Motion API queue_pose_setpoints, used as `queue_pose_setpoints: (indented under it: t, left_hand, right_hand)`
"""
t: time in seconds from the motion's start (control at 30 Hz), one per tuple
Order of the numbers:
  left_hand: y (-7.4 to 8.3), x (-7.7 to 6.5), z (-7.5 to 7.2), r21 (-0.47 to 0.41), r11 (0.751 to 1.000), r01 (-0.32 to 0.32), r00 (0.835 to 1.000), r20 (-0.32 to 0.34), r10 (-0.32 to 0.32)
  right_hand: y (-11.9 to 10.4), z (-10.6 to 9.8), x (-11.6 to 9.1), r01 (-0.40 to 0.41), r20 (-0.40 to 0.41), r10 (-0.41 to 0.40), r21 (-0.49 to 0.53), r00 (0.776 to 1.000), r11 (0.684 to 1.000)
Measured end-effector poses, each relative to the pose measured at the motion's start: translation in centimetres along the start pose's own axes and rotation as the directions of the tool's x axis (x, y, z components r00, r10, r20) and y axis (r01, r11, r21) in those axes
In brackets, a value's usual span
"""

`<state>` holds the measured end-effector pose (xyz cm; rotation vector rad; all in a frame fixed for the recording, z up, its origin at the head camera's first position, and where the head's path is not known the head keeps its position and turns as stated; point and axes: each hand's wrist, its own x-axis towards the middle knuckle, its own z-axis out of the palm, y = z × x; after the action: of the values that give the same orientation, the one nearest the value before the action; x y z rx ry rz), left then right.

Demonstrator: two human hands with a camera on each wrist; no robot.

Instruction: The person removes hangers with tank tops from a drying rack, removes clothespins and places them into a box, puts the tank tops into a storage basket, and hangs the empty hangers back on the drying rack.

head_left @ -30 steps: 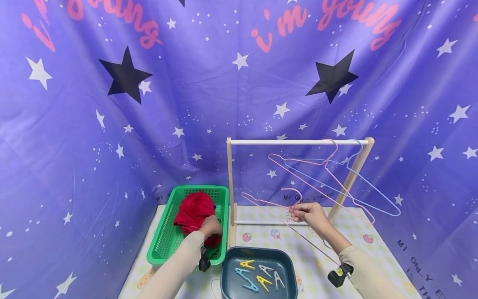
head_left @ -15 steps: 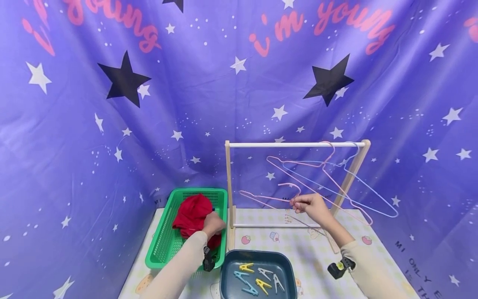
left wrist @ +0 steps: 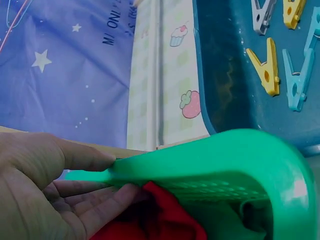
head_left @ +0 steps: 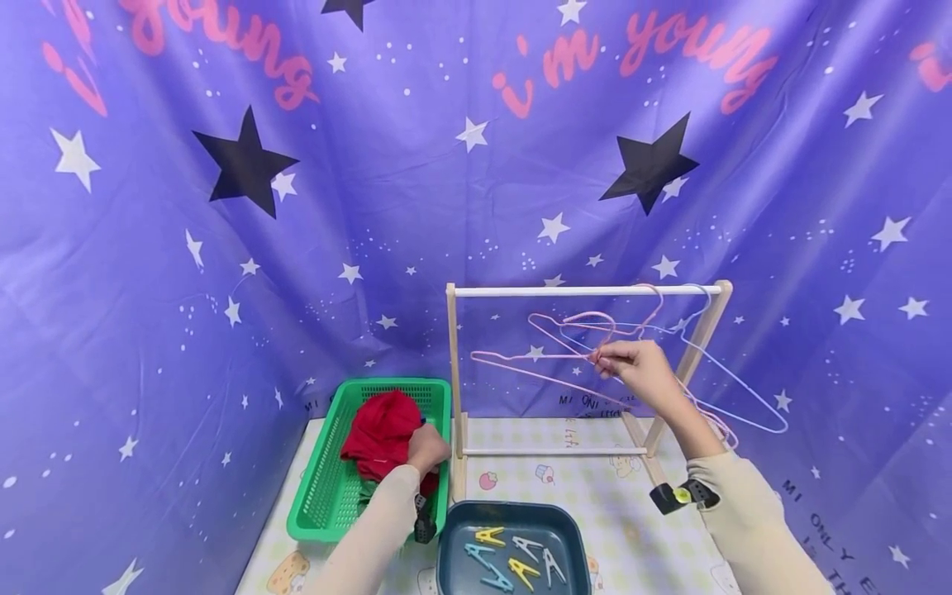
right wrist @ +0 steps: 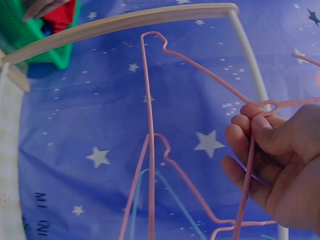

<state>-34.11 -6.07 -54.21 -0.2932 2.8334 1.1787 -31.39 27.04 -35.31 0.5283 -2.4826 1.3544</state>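
My right hand (head_left: 632,368) pinches a pink wire hanger (head_left: 521,359) at its neck and holds it up in front of the wooden drying rack (head_left: 587,291), just below the top rail. The right wrist view shows the fingers (right wrist: 260,135) curled round the hanger's neck (right wrist: 250,175). Another pink hanger (head_left: 654,330) and a blue hanger (head_left: 744,397) hang at the rail's right end. My left hand (head_left: 426,450) is in the green basket (head_left: 320,487), gripping a red garment (head_left: 379,430); in the left wrist view its fingers (left wrist: 100,200) press the red cloth (left wrist: 160,220) beside the basket rim (left wrist: 210,165).
A dark blue tray (head_left: 513,516) with several yellow, blue and grey clothes pegs (head_left: 513,554) sits at the near edge of the checked tablecloth (head_left: 595,487). A purple star-print backdrop (head_left: 372,207) closes in the back and both sides.
My right hand has lifted the pink hanger from near the table up towards the rack's top rail. My left hand has stayed on the red garment in the basket.
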Motion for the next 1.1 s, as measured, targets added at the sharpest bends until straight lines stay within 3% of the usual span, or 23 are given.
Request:
queue_pose_setpoints:
  t: [0.3,0.53,1.1]
  left_hand:
    - [0.7,0.2,1.2,0.112,0.993,0.023,0.999,-0.049,-0.018]
    - [1.1,0.3,1.1,0.136,0.989,0.048,0.997,-0.061,-0.04]
    - [1.0,0.4,1.0,0.113,0.993,0.04,0.999,-0.039,-0.036]
  right_hand:
    - [-1.4,-1.1,1.2,-0.011,-0.127,0.012,0.009,0.992,1.0]
    - [-1.8,-1.8,2.2,-0.012,-0.185,0.005,-0.036,0.983,0.999]
    - [-0.3,-2.7,4.0,-0.208,-0.245,0.168,-0.147,0.955,0.967]
